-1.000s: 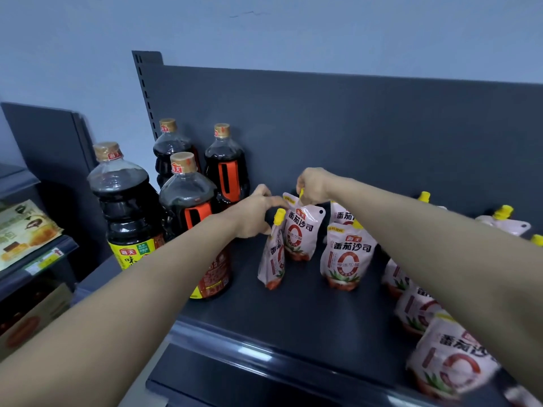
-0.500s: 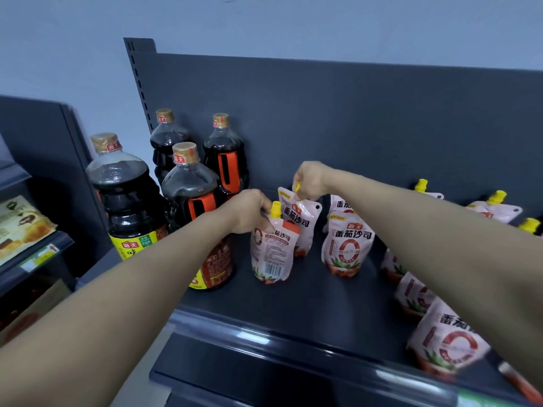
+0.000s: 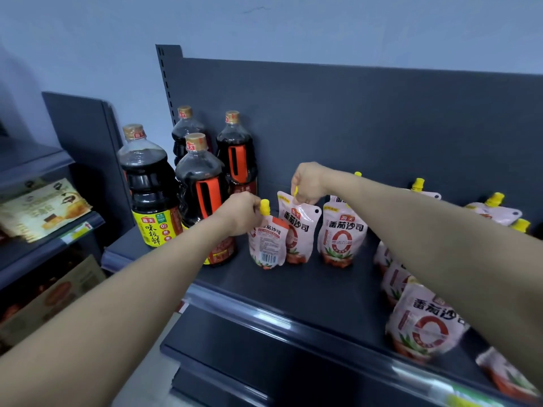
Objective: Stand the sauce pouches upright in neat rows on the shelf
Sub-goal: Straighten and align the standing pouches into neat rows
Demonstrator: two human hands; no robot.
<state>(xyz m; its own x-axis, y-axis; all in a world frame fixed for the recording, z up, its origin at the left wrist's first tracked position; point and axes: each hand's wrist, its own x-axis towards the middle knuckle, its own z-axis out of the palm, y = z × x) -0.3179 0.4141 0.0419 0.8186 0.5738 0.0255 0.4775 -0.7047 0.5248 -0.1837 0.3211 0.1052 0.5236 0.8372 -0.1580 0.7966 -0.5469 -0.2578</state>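
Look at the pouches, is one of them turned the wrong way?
Yes. The pouch held by the left hand shows its back, with small print and a barcode, while the pouch held by the right hand and its neighbour show their red-ring fronts.

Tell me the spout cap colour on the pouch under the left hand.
Yellow cap, head view.

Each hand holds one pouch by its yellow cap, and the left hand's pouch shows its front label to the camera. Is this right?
Not quite. In the head view the pouch in the left hand shows its back side, with the barcode. The right hand holds the second pouch by its cap, as you say.
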